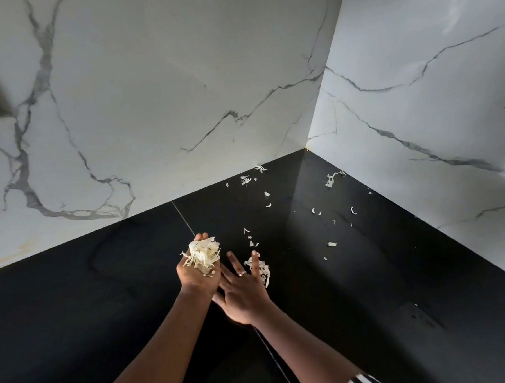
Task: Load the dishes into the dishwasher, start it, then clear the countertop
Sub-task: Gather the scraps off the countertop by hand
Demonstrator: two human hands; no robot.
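Black countertop (357,284), marbled walls (133,97); peel scraps (332,244), possibly garlic, strewn cornerward. Cupped left hand (198,272) holds shapeless peel clump (202,254); right hand (241,293) splayed over small pile (263,269), fingers cornerward.

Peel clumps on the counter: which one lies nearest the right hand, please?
The clump at the right hand's fingers; the rest lie back toward the corner.

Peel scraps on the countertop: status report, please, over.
Left hand holds a clump of peel scraps. Right hand open, at a small pile. Loose bits scattered on countertop toward the corner.
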